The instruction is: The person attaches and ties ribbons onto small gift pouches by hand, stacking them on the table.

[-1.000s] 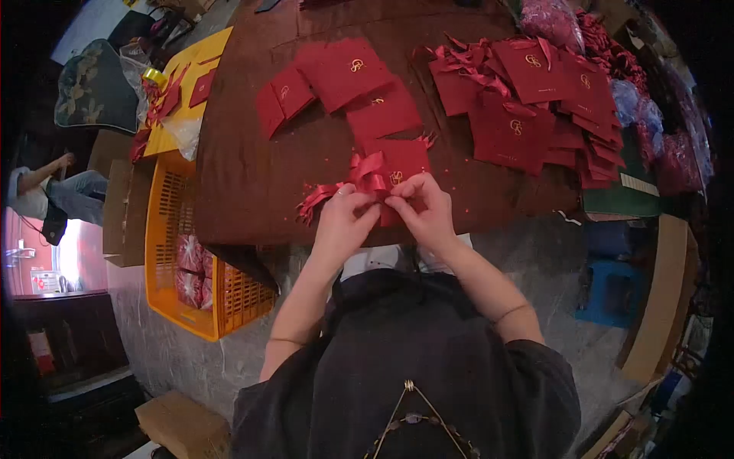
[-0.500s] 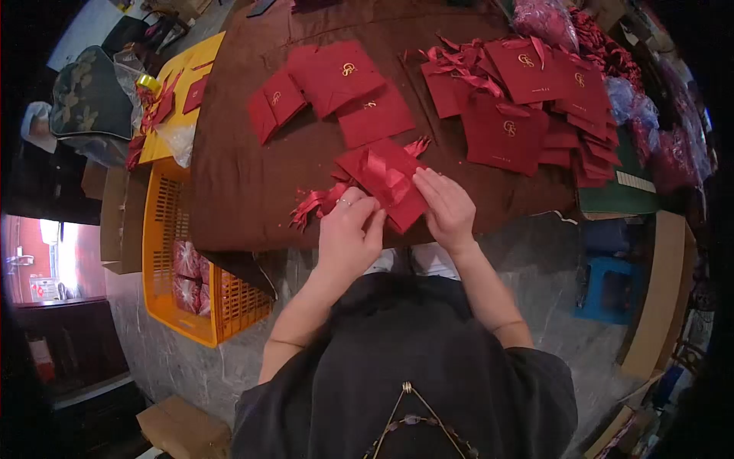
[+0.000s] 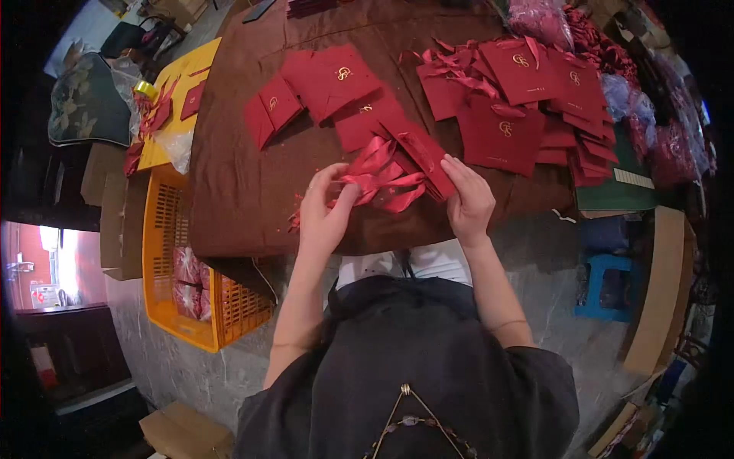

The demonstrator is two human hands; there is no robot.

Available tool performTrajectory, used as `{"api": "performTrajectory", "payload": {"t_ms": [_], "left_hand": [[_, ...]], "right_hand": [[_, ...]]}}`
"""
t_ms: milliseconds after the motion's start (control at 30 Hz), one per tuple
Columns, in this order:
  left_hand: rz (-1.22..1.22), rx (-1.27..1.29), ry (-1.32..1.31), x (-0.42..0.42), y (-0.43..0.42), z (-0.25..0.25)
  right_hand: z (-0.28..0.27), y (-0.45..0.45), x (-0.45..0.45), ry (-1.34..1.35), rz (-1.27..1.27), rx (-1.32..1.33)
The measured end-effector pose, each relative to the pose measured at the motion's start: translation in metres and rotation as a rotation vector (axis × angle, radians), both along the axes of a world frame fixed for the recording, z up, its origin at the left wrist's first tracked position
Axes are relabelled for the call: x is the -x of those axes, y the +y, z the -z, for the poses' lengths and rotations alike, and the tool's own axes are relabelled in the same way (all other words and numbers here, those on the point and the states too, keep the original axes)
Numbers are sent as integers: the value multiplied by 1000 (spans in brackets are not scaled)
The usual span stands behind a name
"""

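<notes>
Well, in the head view the right hand point(image 3: 469, 197) clasps a red gift bag point(image 3: 430, 162) over the brown tablecloth point(image 3: 229, 206); the left hand point(image 3: 323, 205), thumb and fingers parted, meets satin ribbon point(image 3: 371, 183), probably slippery; the bag seems light, creasable, best held by edges

A loose black short-sleeved top point(image 3: 405, 336) is worn with a gold-coloured necklace point(image 3: 394, 408) with dark beads point(image 3: 410, 421) and white legwear point(image 3: 442, 262).

Bags point(image 3: 430, 159) dk red w/ gold logos point(image 3: 506, 129), ribbons point(image 3: 376, 182) red, cloth point(image 3: 229, 206) brn.
</notes>
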State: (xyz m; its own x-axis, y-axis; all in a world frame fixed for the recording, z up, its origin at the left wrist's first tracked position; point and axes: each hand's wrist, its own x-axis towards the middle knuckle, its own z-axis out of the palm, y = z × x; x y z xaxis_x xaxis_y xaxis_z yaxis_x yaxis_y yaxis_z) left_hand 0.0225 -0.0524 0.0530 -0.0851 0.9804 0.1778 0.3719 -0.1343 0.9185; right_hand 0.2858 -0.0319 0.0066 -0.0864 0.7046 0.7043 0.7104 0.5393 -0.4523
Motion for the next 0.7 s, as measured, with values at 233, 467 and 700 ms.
{"api": "performTrajectory", "payload": {"t_ms": [233,467,700], "left_hand": [[259,425,-736,-35,18,-4],[287,-32,-646,-48,20,-12],[-81,-178,-345,-53,24,-12]], "right_hand": [[-4,-1,-1,-101,91,-30],[-2,-2,-3,-165,104,-11],[-21,-3,-14,-150,114,-47]]}}
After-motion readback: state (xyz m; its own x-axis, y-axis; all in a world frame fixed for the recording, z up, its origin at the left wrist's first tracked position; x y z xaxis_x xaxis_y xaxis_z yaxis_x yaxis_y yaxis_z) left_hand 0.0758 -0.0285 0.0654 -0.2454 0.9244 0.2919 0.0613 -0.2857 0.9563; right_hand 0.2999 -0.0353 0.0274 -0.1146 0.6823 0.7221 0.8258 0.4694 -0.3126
